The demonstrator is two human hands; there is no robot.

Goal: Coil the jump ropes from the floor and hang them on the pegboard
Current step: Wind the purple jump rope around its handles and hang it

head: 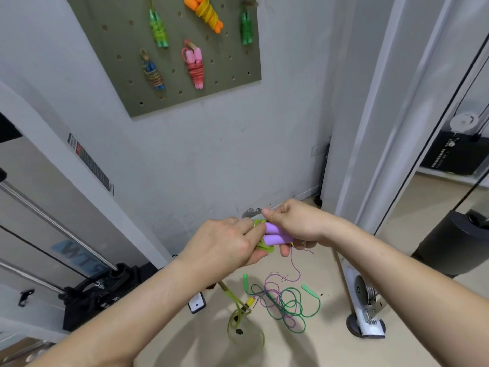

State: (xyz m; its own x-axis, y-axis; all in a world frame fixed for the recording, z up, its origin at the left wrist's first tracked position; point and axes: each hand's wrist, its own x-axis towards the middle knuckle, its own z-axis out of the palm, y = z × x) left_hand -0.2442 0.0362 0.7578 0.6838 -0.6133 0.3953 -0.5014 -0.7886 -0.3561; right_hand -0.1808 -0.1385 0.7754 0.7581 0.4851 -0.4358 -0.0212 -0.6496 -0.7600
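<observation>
Closest to the camera, the person's two forearms come together in front of the body. The right hand (pixel 293 223) has its grip clenched round a pair of purple handles (pixel 275 234). The handles are pressed side by side, probably so that they form one stiff core for a cord to be wound on. Their long axis runs nearly level across the view, dipping slightly to the person's right. The rounded butts point toward the left hand (pixel 225 247), and the cord ends are buried in the right palm. The left hand's grip is closed, pinching a small wad of yellow-green strands (pixel 260 223) against those butts. This looks like a way to keep turns from slipping off, though it is unclear whether the strands belong to this rope. A thin purple cord (pixel 295 268) drops from under the handles to the floor (pixel 330 348), so most of its length looks unwound. Directly below the handles the cord tangles with a loose green jump rope (pixel 291 304), whose pale green grips lie apart on either side of the heap. Just left of that heap, also below the handles, a yellow-green rope (pixel 238 313) sprawls in slack loops. Farthest away, high above the handles, the pegboard (pixel 232 62) hangs on the wall. It already carries five wound bundles, among them an orange one (pixel 206 11) and a pink one (pixel 196 67). The pink bundle hangs handles-down from a loop, which suggests the finished form this purple rope is meant to take.
</observation>
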